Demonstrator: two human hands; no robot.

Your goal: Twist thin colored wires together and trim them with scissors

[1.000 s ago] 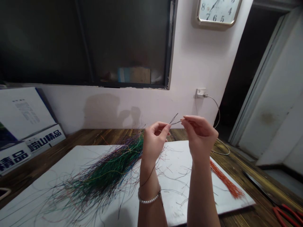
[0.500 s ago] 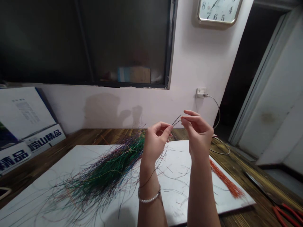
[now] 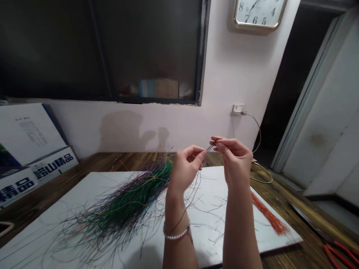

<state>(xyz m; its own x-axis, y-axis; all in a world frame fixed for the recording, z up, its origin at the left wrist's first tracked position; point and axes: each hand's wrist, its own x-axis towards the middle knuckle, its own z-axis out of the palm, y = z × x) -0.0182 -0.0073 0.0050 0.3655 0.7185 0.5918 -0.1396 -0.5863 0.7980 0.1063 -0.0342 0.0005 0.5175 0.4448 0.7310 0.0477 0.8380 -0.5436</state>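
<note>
Thin dark wires [image 3: 209, 148] stretch across the small gap between my two hands, raised above a white board [image 3: 207, 239]. My left hand [image 3: 188, 164] pinches them between thumb and fingers, and their long ends hang down past the wrist, which wears a pearl bracelet [image 3: 177, 236]. With thumb and fingertips, my right hand [image 3: 234, 155] grips the upper ends. To the left, a tangled heap of thin green, purple and dark wires [image 3: 131, 201] covers part of the board. Loose dark strands are scattered below my hands.
An orange wire bundle [image 3: 269, 213] lies at the board's right edge, partly behind my right forearm. Red-handled scissors [image 3: 336, 252] rest on the wooden table [image 3: 283, 198] at right. Printed boxes [image 3: 30, 138] stand at left. A cable [image 3: 259, 130] runs from the wall socket [image 3: 238, 110].
My right hand has closed over the wire tips that stuck out free, its index finger lowering toward the left hand. My left hand has shifted very slightly right, keeping its pinch.
</note>
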